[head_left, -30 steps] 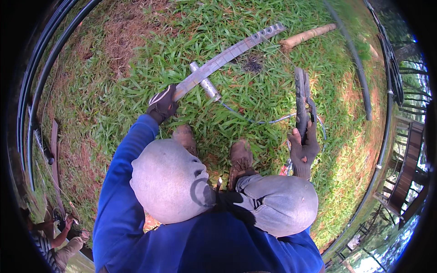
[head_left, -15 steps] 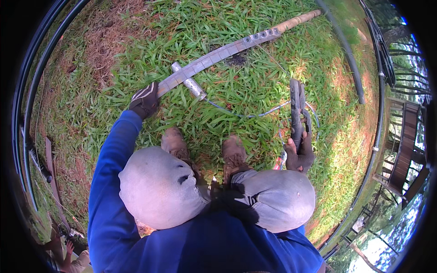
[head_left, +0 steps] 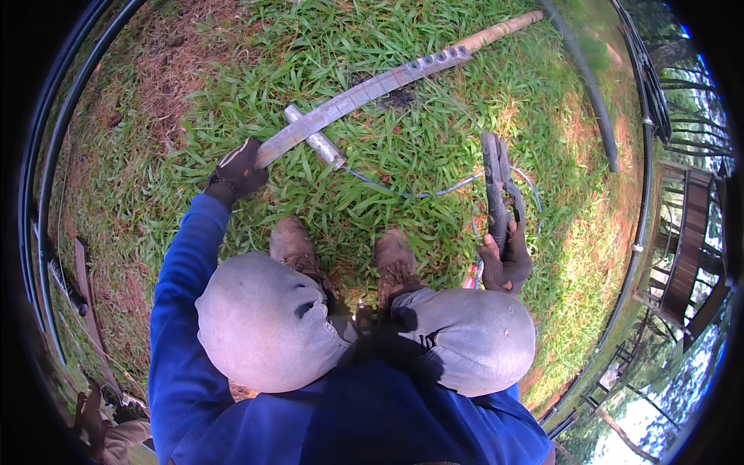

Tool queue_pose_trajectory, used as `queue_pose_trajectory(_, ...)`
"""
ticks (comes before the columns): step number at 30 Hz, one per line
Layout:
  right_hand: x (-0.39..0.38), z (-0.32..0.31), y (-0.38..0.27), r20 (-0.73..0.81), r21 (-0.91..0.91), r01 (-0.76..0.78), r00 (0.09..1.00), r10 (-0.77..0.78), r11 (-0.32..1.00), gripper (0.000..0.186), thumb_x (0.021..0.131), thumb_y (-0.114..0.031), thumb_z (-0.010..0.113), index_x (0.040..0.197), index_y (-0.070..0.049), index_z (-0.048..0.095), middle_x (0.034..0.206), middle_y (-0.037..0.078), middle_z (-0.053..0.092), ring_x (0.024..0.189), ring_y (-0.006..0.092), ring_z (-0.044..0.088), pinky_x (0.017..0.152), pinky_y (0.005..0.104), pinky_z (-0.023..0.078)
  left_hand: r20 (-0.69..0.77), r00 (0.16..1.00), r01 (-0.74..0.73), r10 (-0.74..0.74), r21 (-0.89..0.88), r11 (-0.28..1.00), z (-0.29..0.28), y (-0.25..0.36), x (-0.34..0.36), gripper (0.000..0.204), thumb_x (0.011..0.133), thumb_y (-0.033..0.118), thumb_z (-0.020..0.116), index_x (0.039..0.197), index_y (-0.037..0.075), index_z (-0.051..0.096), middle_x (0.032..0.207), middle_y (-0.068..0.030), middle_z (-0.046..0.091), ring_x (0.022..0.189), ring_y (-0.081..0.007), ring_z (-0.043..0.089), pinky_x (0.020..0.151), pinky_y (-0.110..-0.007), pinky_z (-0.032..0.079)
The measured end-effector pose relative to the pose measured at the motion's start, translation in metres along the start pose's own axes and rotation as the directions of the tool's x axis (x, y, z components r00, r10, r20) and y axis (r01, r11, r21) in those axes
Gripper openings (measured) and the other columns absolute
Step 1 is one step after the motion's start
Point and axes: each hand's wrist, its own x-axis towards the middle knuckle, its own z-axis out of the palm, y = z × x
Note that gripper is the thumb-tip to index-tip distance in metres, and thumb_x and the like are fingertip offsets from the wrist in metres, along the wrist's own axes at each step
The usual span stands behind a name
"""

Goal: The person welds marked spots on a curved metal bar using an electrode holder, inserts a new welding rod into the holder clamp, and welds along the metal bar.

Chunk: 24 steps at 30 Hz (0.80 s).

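Note:
My left hand (head_left: 236, 170), in a dark striped glove, is closed round the near end of a long grey metal strip (head_left: 349, 99). Several bolts or round holes line the strip's far part, where a pale wooden pole (head_left: 508, 29) continues it. Crossing beneath the strip is a short silvery metal tube (head_left: 322, 147). A thin bluish cord (head_left: 399, 193) runs from the tube to the right. My right hand (head_left: 508, 263), in a dark glove with bare fingertips, grips a long dark grey piece (head_left: 496, 182) with a split upper end; its exact kind is unclear.
Grass (head_left: 325, 54) surrounds my boots (head_left: 395, 257). A dark pipe (head_left: 585, 77) lies at the far right, and black hoses (head_left: 58, 155) curve along the left. A rusty flat bar (head_left: 87, 287) lies left. Part of another person (head_left: 116, 438) shows at lower left.
My left hand has moved slightly left and nearer, with the metal strip and the tube shifting along. My right hand and the dark piece have shifted a little left.

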Motion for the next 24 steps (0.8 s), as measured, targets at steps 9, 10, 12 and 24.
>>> queue_pose_trajectory(9, 0.016, -0.008, -0.028, 0.077, -0.101, 0.087, 0.994, -0.08, 0.991, 0.064, 0.1, -0.007, 0.088, 0.159, -0.003, 0.066, 0.119, 0.013, 0.085, 0.1, 0.0165, 0.081, 0.088, 0.0339, 0.066, -0.159, 0.974, 0.141, -0.164, -0.149, 0.979, 0.025, -0.018, -0.025, 0.084, 0.077, 0.03, 0.095, 0.152, 0.005, 0.065, 0.13, -0.0233, 0.079, 0.121, -0.0431, 0.078, 0.103, -0.052, 0.063)
queue_pose_trajectory(10, 0.019, -0.013, -0.035, 0.103, -0.125, 0.085, 0.992, -0.072, 0.989, 0.063, 0.1, -0.008, 0.087, 0.159, -0.002, 0.065, 0.119, 0.013, 0.085, 0.099, 0.0164, 0.081, 0.087, 0.0341, 0.066, -0.095, 0.963, 0.233, -0.253, -0.185, 0.955, 0.029, -0.022, -0.023, 0.09, 0.076, 0.029, 0.096, 0.156, 0.005, 0.063, 0.134, -0.023, 0.079, 0.123, -0.0421, 0.078, 0.106, -0.05, 0.062)
queue_pose_trajectory(12, 0.024, -0.016, -0.05, 0.128, -0.185, 0.116, 0.987, -0.093, 0.976, 0.06, 0.103, -0.01, 0.085, 0.159, -0.003, 0.066, 0.116, 0.011, 0.085, 0.096, 0.0164, 0.081, 0.085, 0.0338, 0.067, -0.056, 0.947, 0.29, -0.317, -0.28, 0.915, 0.038, -0.032, -0.02, 0.1, 0.074, 0.028, 0.098, 0.163, 0.005, 0.059, 0.143, -0.0222, 0.077, 0.129, -0.0402, 0.076, 0.112, -0.047, 0.061)
queue_pose_trajectory(24, 0.038, -0.014, -0.087, 0.191, -0.225, 0.141, 0.977, -0.098, 0.964, 0.058, 0.104, -0.01, 0.083, 0.159, -0.001, 0.066, 0.113, 0.013, 0.084, 0.099, 0.0153, 0.078, 0.088, 0.0335, 0.064, -0.087, 0.968, 0.122, -0.237, -0.661, 0.74, 0.061, -0.066, -0.017, 0.109, 0.077, 0.009, 0.099, 0.173, 0.0, 0.049, 0.164, -0.016, 0.067, 0.145, -0.0268, 0.067, 0.125, -0.038, 0.053)
